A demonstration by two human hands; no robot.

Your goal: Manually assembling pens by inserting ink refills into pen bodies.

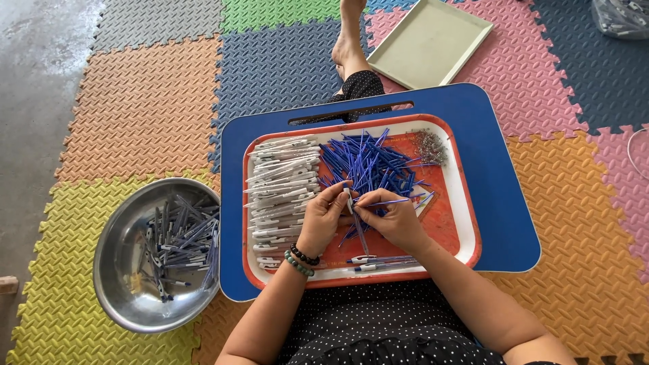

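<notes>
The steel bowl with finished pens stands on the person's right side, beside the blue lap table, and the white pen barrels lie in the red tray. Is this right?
Not quite. In the head view the steel bowl with finished pens stands on the person's left side, not the right, beside the blue lap table. The rest holds: the white pen barrels lie in the red tray.

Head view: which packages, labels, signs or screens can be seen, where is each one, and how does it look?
Clear plastic bag: top right corner on the dark blue mat, crumpled, cut off by the frame, contents unclear.
White pen barrels: left side of the orange tray, with small dark print, too small to tell.
No signs or screens.
</notes>
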